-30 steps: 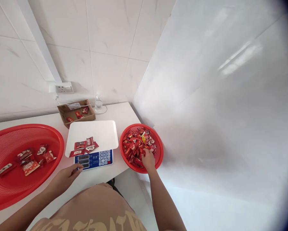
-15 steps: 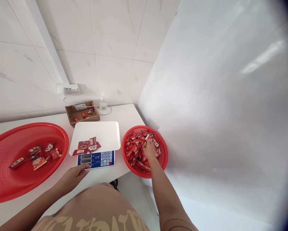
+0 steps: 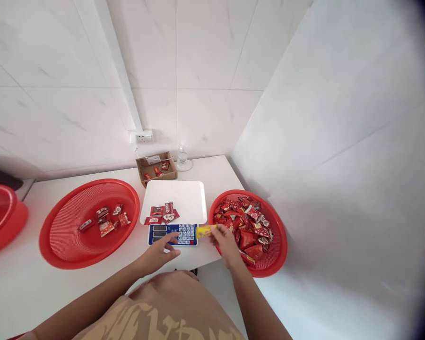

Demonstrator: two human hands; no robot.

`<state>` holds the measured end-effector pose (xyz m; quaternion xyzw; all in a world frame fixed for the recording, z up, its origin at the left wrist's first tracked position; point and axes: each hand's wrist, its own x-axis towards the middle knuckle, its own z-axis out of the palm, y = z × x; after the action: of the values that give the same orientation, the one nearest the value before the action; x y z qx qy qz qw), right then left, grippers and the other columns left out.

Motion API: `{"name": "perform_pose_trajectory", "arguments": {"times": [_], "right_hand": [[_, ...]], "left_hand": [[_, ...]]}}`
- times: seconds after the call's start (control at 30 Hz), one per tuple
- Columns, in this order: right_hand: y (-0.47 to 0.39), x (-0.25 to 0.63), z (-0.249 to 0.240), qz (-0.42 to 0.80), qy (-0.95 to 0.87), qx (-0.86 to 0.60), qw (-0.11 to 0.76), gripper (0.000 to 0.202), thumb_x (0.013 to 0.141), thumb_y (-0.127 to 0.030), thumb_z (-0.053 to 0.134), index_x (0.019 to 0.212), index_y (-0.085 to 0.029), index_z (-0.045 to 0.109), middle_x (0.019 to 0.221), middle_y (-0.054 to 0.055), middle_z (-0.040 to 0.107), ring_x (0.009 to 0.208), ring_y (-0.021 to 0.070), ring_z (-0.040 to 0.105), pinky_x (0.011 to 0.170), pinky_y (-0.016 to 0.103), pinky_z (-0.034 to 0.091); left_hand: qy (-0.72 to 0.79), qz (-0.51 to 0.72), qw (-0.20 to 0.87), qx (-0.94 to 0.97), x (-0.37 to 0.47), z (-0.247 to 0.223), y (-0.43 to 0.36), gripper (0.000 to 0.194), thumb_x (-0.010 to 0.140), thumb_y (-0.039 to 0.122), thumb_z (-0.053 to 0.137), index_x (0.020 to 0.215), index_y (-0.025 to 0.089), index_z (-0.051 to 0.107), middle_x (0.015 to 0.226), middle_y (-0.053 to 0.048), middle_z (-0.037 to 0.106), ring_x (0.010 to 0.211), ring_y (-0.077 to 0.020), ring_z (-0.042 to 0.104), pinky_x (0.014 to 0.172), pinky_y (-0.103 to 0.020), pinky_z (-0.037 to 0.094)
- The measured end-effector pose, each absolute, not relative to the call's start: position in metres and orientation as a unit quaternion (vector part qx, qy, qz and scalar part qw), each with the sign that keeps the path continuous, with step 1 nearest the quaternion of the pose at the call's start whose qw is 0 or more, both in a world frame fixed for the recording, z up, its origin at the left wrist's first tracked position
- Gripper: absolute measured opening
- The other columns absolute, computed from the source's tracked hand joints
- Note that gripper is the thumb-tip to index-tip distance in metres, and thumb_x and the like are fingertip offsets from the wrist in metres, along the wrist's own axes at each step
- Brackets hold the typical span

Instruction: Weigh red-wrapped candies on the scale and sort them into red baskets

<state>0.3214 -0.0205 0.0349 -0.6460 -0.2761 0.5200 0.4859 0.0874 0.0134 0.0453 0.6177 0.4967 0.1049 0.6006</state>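
Note:
Between the fingers of my right hand (image 3: 226,243) is a yellow packet (image 3: 205,231), beside the scale's keypad. My left hand (image 3: 161,254) has its fingers apart over the front of the blue scale panel (image 3: 154,234) and holds nothing. Several red packets (image 3: 169,216) lie on the front left of the white scale tray (image 3: 191,196). At the right, a red basket (image 3: 281,236) is full of red packets (image 3: 247,238). The wide red basket (image 3: 61,231) on the left holds a small group of red and white packets (image 3: 106,227).
Behind the scale stands a cardboard box (image 3: 169,175) with a few red packets, next to a clear bottle (image 3: 182,157). A wall socket (image 3: 144,136) with a plugged cable is above. Another red basket (image 3: 19,219) is at the far left.
My right hand has come out of the right basket with the yellow packet and moved left to the scale. My left hand's fingers have spread. The view has shifted left.

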Motion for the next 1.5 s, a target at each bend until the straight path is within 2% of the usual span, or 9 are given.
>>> {"name": "perform_pose_trajectory", "arguments": {"times": [0.07,0.2,0.33,0.6,0.77,0.9,1.0,1.2,1.5], "right_hand": [[-0.019,0.287,0.031,0.563,-0.286,-0.623,0.462,0.045,0.064,-0.063,0.063,0.071,-0.018,0.055,0.059,-0.001,0.059,0.050,0.0116,0.051,0.050,0.024,0.039],[-0.019,0.258,0.028,0.597,-0.299,-0.601,0.440,0.047,0.068,-0.064,0.058,0.079,-0.018,0.056,0.071,0.002,0.064,0.056,0.0119,0.056,0.053,0.025,0.041],[-0.028,0.273,0.026,0.577,-0.306,-0.639,0.406,0.050,0.067,-0.059,0.060,0.095,-0.017,0.058,0.081,0.005,0.067,0.064,0.0146,0.060,0.060,0.028,0.045],[-0.066,0.302,-0.003,0.513,-0.295,-0.716,0.370,0.045,0.071,-0.048,0.054,0.102,-0.017,0.057,0.085,0.006,0.066,0.070,0.0174,0.063,0.064,0.031,0.048],[-0.075,0.308,-0.013,0.456,-0.331,-0.741,0.366,0.041,0.075,-0.047,0.050,0.104,-0.019,0.058,0.088,0.007,0.066,0.077,0.0205,0.065,0.071,0.034,0.051],[-0.081,0.325,-0.021,0.293,-0.401,-0.793,0.352,0.035,0.078,-0.040,0.045,0.102,-0.019,0.060,0.105,0.011,0.065,0.098,0.0242,0.060,0.087,0.038,0.046],[-0.086,0.333,-0.030,0.178,-0.459,-0.821,0.289,0.036,0.079,-0.032,0.043,0.109,-0.017,0.058,0.115,0.014,0.060,0.112,0.0261,0.052,0.096,0.041,0.039],[-0.094,0.321,-0.045,0.148,-0.484,-0.861,0.060,0.049,0.083,-0.025,0.041,0.131,-0.013,0.044,0.127,0.015,0.054,0.115,0.0282,0.050,0.096,0.043,0.034],[-0.094,0.312,-0.043,0.090,-0.503,-0.859,-0.035,0.045,0.086,-0.023,0.038,0.130,-0.016,0.045,0.118,0.012,0.060,0.107,0.0255,0.054,0.093,0.039,0.033]], "left_hand": [[0.476,0.140,0.650,0.576,0.093,0.048,0.014,0.055,0.072,0.042,0.061,0.121,0.021,0.050,0.114,-0.010,0.059,0.090,-0.0195,0.057,0.078,-0.034,0.047],[0.486,0.190,0.688,0.505,0.092,0.051,0.027,0.041,0.073,0.041,0.061,0.105,0.016,0.058,0.088,-0.007,0.064,0.078,-0.0168,0.058,0.076,-0.033,0.048],[0.563,0.206,0.648,0.470,0.072,0.044,0.069,0.042,0.070,0.043,0.062,0.101,0.014,0.058,0.083,-0.005,0.064,0.074,-0.0147,0.059,0.074,-0.030,0.048],[0.635,0.118,0.558,0.522,0.045,0.036,0.153,0.044,0.062,0.048,0.064,0.088,0.013,0.063,0.054,0.002,0.056,0.054,-0.0138,0.052,0.054,-0.026,0.039],[0.653,0.104,0.481,0.575,0.042,0.048,0.150,0.054,0.065,0.046,0.062,0.109,0.015,0.057,0.067,-0.003,0.062,0.071,-0.0198,0.058,0.056,-0.025,0.038],[0.617,0.120,0.466,0.623,0.033,0.059,0.112,0.040,0.074,0.053,0.049,0.092,0.019,0.059,0.068,0.000,0.058,0.068,-0.0175,0.056,0.058,-0.025,0.039],[0.555,0.069,0.501,0.661,0.024,0.055,0.070,0.036,0.076,0.054,0.043,0.070,0.020,0.052,0.063,0.001,0.054,0.062,-0.0155,0.052,0.058,-0.026,0.039],[0.479,-0.074,0.457,0.745,0.014,0.028,0.011,0.028,0.075,0.043,0.043,0.059,0.020,0.048,0.065,-0.002,0.059,0.064,-0.0169,0.051,0.058,-0.026,0.033],[0.595,0.072,0.379,0.705,-0.023,0.039,0.043,0.029,0.081,0.043,0.037,0.068,0.021,0.050,0.063,0.000,0.056,0.064,-0.0173,0.054,0.060,-0.027,0.037]]}}
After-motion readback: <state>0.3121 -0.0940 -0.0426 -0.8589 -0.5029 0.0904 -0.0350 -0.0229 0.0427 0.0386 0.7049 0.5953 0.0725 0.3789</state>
